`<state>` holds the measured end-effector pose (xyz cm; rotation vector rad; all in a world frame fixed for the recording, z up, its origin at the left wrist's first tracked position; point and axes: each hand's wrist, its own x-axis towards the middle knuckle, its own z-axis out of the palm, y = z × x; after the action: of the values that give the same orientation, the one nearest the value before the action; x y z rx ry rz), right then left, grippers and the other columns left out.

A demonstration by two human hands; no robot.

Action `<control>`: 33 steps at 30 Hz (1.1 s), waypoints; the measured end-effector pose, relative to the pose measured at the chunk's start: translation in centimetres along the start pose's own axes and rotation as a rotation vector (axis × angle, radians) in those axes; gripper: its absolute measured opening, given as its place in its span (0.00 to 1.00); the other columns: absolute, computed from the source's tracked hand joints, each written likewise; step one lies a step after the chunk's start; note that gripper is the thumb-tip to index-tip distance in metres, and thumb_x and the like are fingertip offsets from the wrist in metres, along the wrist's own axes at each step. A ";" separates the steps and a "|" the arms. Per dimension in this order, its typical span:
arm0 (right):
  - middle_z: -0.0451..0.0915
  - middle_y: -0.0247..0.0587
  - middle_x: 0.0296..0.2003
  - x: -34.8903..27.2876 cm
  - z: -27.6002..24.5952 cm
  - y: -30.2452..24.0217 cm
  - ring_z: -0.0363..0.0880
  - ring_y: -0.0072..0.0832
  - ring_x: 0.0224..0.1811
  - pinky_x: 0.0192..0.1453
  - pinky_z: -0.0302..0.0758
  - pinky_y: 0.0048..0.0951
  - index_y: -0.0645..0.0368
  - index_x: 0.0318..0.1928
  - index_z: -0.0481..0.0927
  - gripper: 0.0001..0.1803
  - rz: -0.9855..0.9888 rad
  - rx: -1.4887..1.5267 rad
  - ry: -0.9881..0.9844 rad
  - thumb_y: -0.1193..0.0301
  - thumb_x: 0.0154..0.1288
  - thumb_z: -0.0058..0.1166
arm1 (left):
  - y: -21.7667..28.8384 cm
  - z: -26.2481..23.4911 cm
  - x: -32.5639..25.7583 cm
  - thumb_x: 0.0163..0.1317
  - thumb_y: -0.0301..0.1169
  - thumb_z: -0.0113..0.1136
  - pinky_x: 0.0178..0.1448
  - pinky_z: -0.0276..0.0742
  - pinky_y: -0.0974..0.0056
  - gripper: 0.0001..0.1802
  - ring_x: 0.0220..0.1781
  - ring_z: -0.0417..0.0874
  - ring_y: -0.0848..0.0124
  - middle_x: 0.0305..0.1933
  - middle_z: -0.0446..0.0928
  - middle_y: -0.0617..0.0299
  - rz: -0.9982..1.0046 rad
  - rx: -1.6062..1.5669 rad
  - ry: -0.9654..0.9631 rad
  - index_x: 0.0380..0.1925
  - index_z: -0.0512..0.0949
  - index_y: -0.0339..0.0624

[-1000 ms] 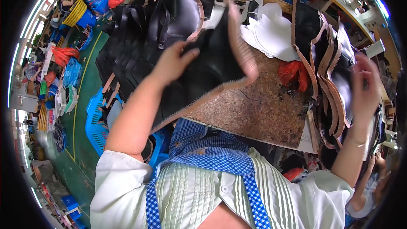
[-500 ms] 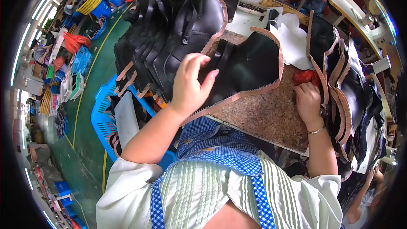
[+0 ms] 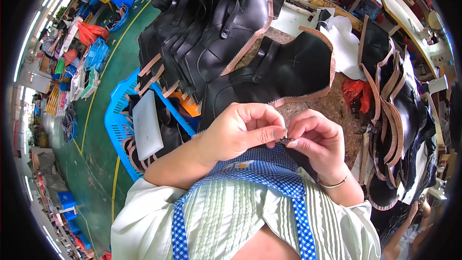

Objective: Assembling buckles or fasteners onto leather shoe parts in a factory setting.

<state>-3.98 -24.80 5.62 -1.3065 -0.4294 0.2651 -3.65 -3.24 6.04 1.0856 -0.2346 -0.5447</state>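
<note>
In front of my apron, my left hand (image 3: 248, 132) and my right hand (image 3: 315, 139) meet fingertip to fingertip, both closed in a pinch. Between them is a small dark, shiny piece (image 3: 287, 140), too small to name. Just beyond lies a black leather boot upper (image 3: 301, 58) with a zigzag-cut tan edge, a strap across it and a pale cross mark. To its left, more black uppers (image 3: 226, 33) with straps and tan edges overlap in a pile. A crumpled red plastic bag (image 3: 357, 95) rests to the right, past my right hand.
Further black pieces with tan edges (image 3: 385, 101) hang in a stack at the right. A blue plastic basket (image 3: 113, 115) with a white board (image 3: 147, 125) stands at the left. White sheets (image 3: 342, 50) lie at the back. Another person's arms (image 3: 409, 226) show at lower right.
My right hand has left the red bag and come to the middle. My left hand has moved off the boot upper, down and right, to meet it. The small dark piece now shows between them.
</note>
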 end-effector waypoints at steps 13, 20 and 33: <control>0.82 0.43 0.38 0.5 1.6 -1.6 0.82 0.34 0.36 0.37 0.80 0.32 0.65 0.35 0.87 0.19 -1.010 -1.215 -0.031 0.74 0.36 0.60 | -0.8 1.3 -1.6 0.71 0.24 0.56 0.52 0.78 0.70 0.08 0.46 0.79 0.76 0.42 0.74 0.63 0.284 0.219 0.046 0.47 0.73 0.34; 0.81 0.53 0.40 0.8 0.9 -1.9 0.84 0.43 0.40 0.43 0.86 0.38 0.74 0.37 0.85 0.18 -0.893 -1.032 -0.131 0.79 0.41 0.65 | -0.7 1.0 -2.1 0.60 0.15 0.64 0.49 0.83 0.67 0.12 0.45 0.84 0.71 0.45 0.78 0.54 0.425 0.443 0.146 0.44 0.78 0.31; 0.83 0.40 0.37 0.2 1.1 -0.6 0.82 0.33 0.37 0.39 0.79 0.28 0.61 0.34 0.85 0.12 -0.522 -0.791 0.073 0.84 0.46 0.66 | -1.2 1.0 -1.7 0.51 0.17 0.72 0.42 0.84 0.65 0.14 0.39 0.88 0.62 0.40 0.84 0.51 0.684 1.002 0.265 0.39 0.83 0.35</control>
<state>-4.27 -23.90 6.40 -1.8964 -0.8420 -0.4375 -5.93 -3.58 5.55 1.9010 -0.6502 0.4032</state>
